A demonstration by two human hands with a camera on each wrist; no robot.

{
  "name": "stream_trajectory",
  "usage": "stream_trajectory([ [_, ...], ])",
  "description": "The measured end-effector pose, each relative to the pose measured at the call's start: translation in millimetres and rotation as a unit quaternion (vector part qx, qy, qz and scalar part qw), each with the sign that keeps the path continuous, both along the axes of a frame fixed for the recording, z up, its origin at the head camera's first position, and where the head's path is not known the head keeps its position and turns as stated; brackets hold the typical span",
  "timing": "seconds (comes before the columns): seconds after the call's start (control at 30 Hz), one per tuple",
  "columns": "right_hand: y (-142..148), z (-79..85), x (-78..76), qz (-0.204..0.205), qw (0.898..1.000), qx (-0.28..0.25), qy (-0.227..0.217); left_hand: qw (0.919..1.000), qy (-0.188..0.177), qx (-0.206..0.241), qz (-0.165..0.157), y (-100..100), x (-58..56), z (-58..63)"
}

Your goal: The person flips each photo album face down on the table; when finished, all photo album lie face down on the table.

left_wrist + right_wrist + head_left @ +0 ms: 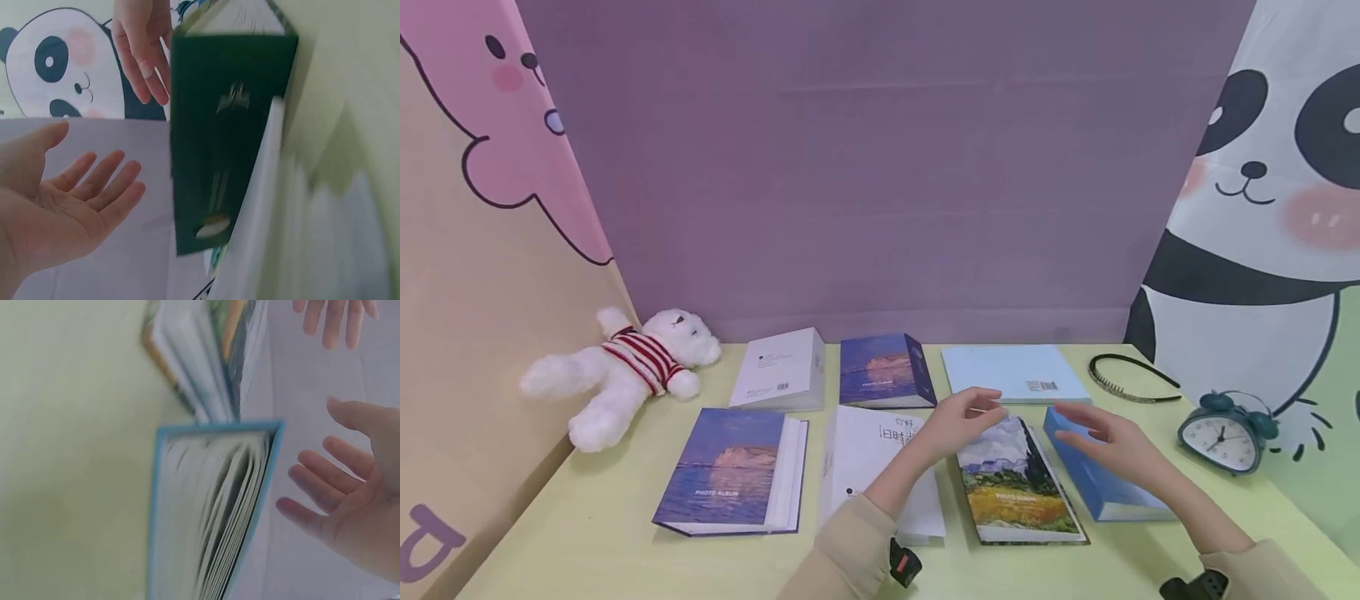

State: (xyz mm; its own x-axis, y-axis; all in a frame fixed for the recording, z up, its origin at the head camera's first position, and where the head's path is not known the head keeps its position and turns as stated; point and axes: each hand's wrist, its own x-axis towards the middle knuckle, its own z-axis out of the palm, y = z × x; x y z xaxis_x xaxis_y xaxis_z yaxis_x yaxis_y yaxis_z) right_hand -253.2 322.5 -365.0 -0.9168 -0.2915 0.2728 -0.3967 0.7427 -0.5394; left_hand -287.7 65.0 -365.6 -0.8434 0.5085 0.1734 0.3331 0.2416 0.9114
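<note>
On the near part of the pale yellow-green bench (587, 517) lies a thick hardcover photo album with painted landscape cover (1018, 492); just to its right lies a plain blue hardcover album (1101, 487). The bare left hand (961, 423) and the bare right hand (1108, 442) hover above these books; each grip is released, fingers loose, holding nothing.

What could go wrong, I think: if the right hand sinks too low, it may push the blue album into its neighbour, because the gap is narrow. Also, an album lifted by one cover only could fall open.

The landscape album's long axis runs from near to far, leaning left; its title sits toward the near end, its painted sky points far.
</note>
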Motion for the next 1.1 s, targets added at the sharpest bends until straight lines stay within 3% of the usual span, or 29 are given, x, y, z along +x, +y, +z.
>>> stream_trajectory([
  [0.27, 26.9, -13.7, 9.3, -0.014, 1.0, 0.006, -0.01, 0.9994, -0.013, -0.028, -0.017, 29.2, 9.3, -8.9],
  [0.4, 35.0, -15.6, 17.4, -0.019, 0.999, 0.026, -0.027, 0.9977, -0.012, -0.054, -0.04, 44.9, 12.3, -12.6],
  [0.63, 44.2, -20.8, 25.9, -0.033, 0.996, 0.071, -0.044, 0.9856, -0.002, -0.141, -0.093, 56.8, 9.4, -19.6],
  [0.8, 47.3, -24.8, 25.7, -0.031, 0.995, 0.088, -0.042, 0.98, -0.014, -0.156, -0.122, 63.3, 8.8, -19.5],
  [1.1, 49.2, -24.2, 34.3, -0.031, 0.993, 0.088, -0.072, 0.9689, -0.013, -0.192, -0.156, 78.0, 6.2, -31.1],
])
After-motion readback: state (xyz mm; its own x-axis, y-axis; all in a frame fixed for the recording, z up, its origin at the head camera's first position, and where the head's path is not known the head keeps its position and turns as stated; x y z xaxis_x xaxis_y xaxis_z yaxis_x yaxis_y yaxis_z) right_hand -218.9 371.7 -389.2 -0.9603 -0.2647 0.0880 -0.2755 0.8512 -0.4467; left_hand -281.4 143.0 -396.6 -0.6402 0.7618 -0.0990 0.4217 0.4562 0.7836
